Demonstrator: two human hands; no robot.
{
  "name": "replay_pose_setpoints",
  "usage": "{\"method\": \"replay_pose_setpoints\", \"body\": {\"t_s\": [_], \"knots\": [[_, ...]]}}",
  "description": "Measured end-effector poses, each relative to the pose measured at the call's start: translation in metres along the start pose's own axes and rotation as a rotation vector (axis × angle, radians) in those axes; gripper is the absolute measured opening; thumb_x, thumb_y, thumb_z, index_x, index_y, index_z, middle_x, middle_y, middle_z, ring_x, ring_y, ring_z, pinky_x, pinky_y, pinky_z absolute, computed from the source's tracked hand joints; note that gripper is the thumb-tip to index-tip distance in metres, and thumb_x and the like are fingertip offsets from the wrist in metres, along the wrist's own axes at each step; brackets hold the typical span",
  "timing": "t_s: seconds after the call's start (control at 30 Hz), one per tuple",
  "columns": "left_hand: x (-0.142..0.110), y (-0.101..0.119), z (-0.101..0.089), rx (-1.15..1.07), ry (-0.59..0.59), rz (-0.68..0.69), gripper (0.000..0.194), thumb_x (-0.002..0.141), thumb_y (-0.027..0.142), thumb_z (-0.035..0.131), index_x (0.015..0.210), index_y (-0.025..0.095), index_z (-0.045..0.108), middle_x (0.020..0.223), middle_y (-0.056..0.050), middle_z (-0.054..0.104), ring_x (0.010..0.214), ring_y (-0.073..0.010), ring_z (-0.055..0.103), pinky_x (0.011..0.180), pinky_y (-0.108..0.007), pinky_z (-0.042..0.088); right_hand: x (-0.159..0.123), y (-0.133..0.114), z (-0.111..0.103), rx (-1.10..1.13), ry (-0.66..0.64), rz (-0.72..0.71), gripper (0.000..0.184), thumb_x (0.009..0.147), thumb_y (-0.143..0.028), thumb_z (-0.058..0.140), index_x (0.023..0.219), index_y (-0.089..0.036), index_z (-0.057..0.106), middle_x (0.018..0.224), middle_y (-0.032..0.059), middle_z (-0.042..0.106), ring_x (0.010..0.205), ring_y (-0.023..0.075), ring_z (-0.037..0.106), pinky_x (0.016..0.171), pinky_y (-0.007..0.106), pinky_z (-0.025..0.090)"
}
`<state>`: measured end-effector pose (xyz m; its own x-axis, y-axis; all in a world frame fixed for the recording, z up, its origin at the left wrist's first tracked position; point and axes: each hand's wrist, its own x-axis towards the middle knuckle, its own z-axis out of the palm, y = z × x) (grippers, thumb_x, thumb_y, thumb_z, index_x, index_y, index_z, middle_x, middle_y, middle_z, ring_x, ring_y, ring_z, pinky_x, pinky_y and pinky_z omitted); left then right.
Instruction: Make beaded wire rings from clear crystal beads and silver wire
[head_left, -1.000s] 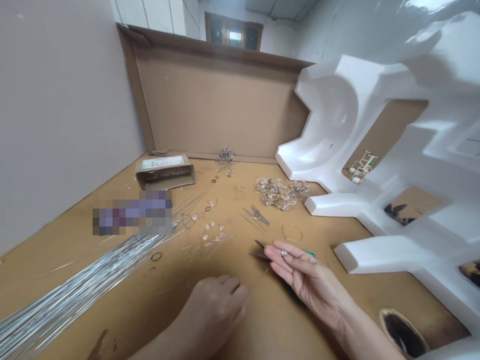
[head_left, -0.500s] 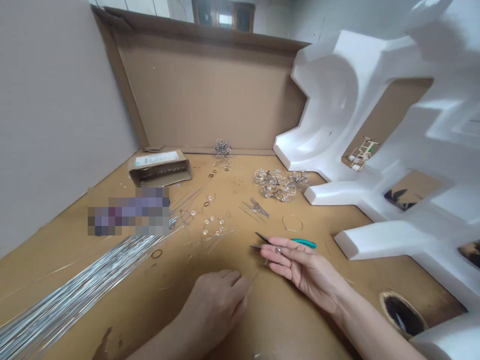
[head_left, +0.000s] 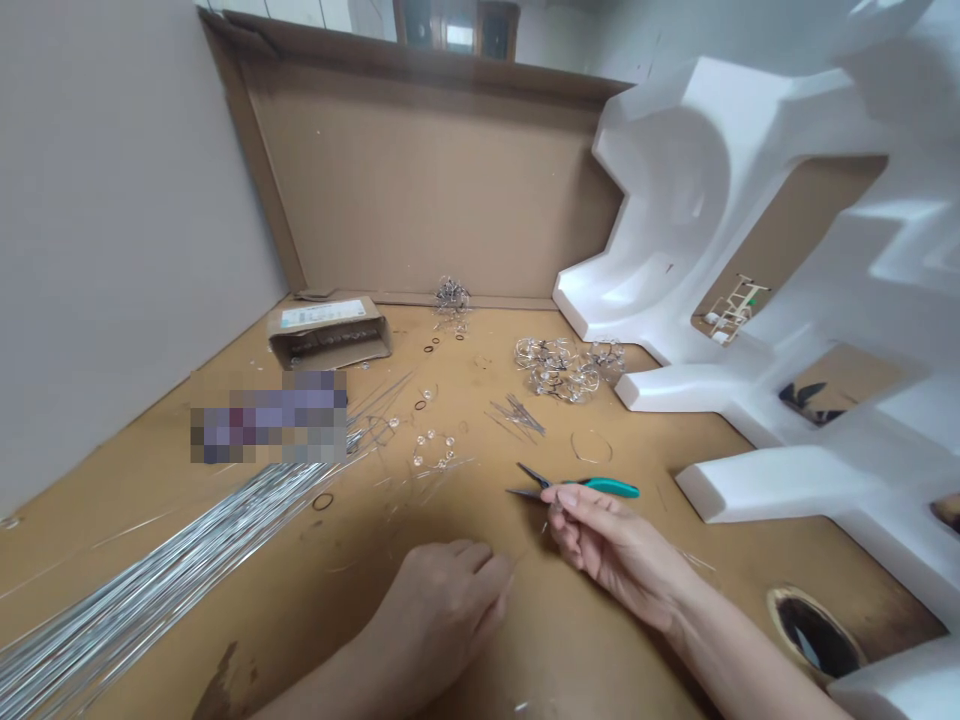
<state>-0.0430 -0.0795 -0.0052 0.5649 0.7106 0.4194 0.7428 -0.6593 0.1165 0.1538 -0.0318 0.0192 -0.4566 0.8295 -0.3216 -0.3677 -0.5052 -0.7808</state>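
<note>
Teal-handled pliers (head_left: 611, 487): beside them my right hand (head_left: 611, 540) pinches a bead (head_left: 556, 506), seemingly needing finesse; left hand's (head_left: 442, 600) grip, I can't tell.

And there it is at eleven o'clock, a white label (head_left: 322, 313) lying across the top of the small cardboard box (head_left: 330, 350), with a pale blue patch towards its nine o'clock end! Rows of faint print show on it, but they're too small and blurred to read, and just this side of the box, also around eleven o'clock, a purplish item (head_left: 270, 415) sits behind pixel blocks, nothing legible there either!
</note>
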Motion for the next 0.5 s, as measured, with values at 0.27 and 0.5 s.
{"method": "replay_pose_setpoints", "body": {"t_s": [0.27,0.5], "knots": [[-0.0003,0.0006,-0.0007,0.000,-0.037,-0.005,0.018,0.082,0.013,0.038,0.066,0.018,0.045,0.059,0.002,0.054,0.051,-0.0118,0.048,0.047,-0.023,0.029,0.0002,0.0011,-0.0010,-0.020,-0.046,0.031,0.018,0.078,-0.025,0.062,0.088,-0.010,0.064,0.067,0.0028,0.060,0.052,0.0050,0.052,0.049,0.016,0.042],[0.0007,0.0004,-0.0011,-0.002,-0.075,-0.013,0.019,0.082,0.013,0.037,0.067,0.019,0.046,0.060,0.001,0.055,0.052,-0.0125,0.050,0.047,-0.024,0.030,0.0007,0.0031,-0.0003,-0.024,-0.066,0.036,0.017,0.078,-0.023,0.062,0.087,-0.009,0.064,0.066,0.0027,0.060,0.050,0.0045,0.052,0.049,0.015,0.043]]}}
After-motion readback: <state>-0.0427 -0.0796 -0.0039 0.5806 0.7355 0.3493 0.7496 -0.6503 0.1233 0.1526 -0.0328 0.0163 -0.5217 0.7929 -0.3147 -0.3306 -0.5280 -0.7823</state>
